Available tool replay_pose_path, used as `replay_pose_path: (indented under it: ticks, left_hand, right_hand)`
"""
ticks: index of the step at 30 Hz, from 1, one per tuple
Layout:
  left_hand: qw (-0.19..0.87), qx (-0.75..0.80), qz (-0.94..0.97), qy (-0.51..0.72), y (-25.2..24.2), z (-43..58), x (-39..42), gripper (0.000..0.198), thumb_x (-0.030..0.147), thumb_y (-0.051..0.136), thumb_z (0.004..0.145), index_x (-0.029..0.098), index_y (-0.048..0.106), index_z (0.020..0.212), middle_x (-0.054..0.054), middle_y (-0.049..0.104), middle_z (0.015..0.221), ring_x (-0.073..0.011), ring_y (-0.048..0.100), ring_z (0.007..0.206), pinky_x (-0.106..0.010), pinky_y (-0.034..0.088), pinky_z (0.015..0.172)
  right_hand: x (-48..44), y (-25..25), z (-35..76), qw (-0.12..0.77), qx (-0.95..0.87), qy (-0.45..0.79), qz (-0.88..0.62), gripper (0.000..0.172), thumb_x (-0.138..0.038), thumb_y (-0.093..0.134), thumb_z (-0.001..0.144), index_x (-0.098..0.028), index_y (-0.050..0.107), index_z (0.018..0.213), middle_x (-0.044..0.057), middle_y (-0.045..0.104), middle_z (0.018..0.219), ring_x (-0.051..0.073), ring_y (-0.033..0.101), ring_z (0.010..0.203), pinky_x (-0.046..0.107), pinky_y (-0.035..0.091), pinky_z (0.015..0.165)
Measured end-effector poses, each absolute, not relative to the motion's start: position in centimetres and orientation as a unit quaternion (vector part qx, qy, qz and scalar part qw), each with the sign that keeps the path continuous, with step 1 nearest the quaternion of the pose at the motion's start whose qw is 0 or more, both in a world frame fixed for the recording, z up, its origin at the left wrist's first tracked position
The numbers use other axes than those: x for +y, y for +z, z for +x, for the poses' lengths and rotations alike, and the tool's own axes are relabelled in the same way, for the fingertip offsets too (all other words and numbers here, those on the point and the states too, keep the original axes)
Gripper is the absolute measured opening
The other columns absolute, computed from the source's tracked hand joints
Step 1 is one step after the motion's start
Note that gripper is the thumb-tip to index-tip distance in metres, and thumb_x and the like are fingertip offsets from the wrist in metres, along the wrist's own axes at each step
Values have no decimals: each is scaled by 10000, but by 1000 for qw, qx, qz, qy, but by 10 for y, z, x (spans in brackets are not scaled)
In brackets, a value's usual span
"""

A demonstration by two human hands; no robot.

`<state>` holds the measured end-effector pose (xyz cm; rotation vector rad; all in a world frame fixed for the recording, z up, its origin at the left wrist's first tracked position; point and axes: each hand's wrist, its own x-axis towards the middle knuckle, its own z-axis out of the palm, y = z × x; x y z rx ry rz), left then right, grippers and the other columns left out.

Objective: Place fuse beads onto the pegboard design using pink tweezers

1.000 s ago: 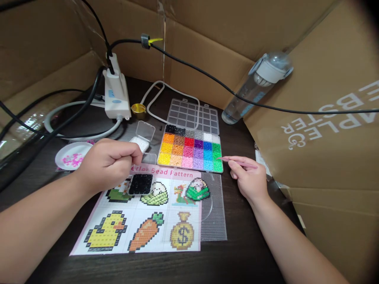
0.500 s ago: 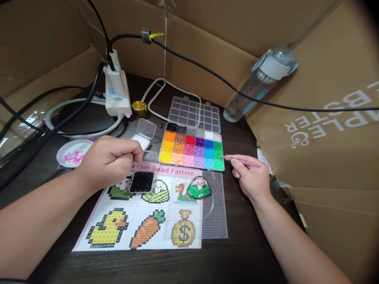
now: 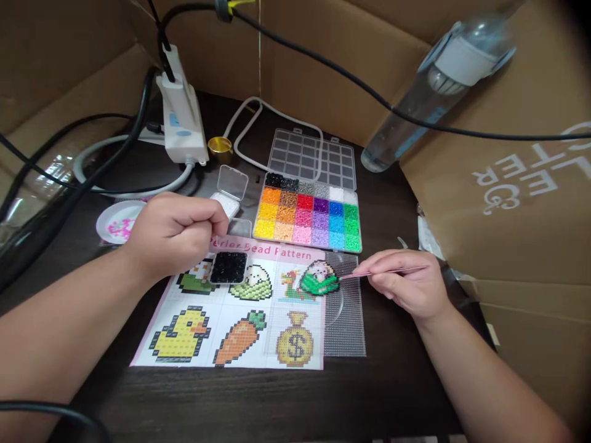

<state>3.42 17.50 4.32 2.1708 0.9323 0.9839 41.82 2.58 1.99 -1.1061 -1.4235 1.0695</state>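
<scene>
My right hand (image 3: 409, 280) holds pink tweezers (image 3: 397, 271). Their tip is at the right edge of a bead figure (image 3: 319, 280) with a green lower part, pale top and dark outline. The figure sits on a clear pegboard (image 3: 346, 332) that partly overlaps the printed Perler bead pattern sheet (image 3: 184, 363). Curled into a fist, my left hand (image 3: 180, 234) is above the sheet's upper left, beside a small box of black beads (image 3: 229, 267). Whether its fingers grip anything is hidden. Behind the sheet lies a sectioned bead case (image 3: 307, 212) of many colours.
A white dish with pink beads (image 3: 120, 224) lies left of my fist, and a small box of white beads (image 3: 226, 206) behind it. Further back are a power strip (image 3: 184, 138), a gold cup (image 3: 220, 147) and a water bottle (image 3: 415, 117). Cardboard walls (image 3: 332, 80) enclose the table.
My right hand has brought the tweezers from the case's green compartments down to the bead figure's right edge. My left hand keeps its fist beside the black beads. The view has shifted slightly.
</scene>
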Motion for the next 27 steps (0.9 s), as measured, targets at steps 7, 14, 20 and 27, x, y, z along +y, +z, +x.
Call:
replay_pose_path:
  ticks: [7,14,20,27]
  left_hand:
    - [293,349,806,378,43,35,171,185,233,545,672,298,685,569,61,641,492,-122,549,424,-269,374,418]
    - [291,348,816,359,35,29,169,205,151,616,739,319,668,633,30,671,564,-179,633,536,-358,459,547]
    - [294,330,818,369,33,29,168,225,109,616,745,306,651,642,22,635,549,-178,590,533,-383,452,568]
    - [332,312,800,392,32,31,166,211,131,617,769,307,628,653,2,649,595,-198,611,551,-409,457,575]
  right_hand:
    - [30,24,424,430,-646,466,-425,82,-337,1080,1024,-303,1041,960,107,999,966,228,888,639,296,720,535]
    - [30,29,426,434,-666,440,-417,129,-170,1063,1011,-296,1055,984,124,996,957,173,779,469,239,653,451]
    - [29,28,426,440,-676,410,-426,224,-110,1061,977,-333,1058,989,120,985,923,294,998,790,225,782,633]
    - [27,27,426,444,-662,419,-435,275,-45,1014,934,-313,1053,978,120,994,962,271,939,635,168,525,329]
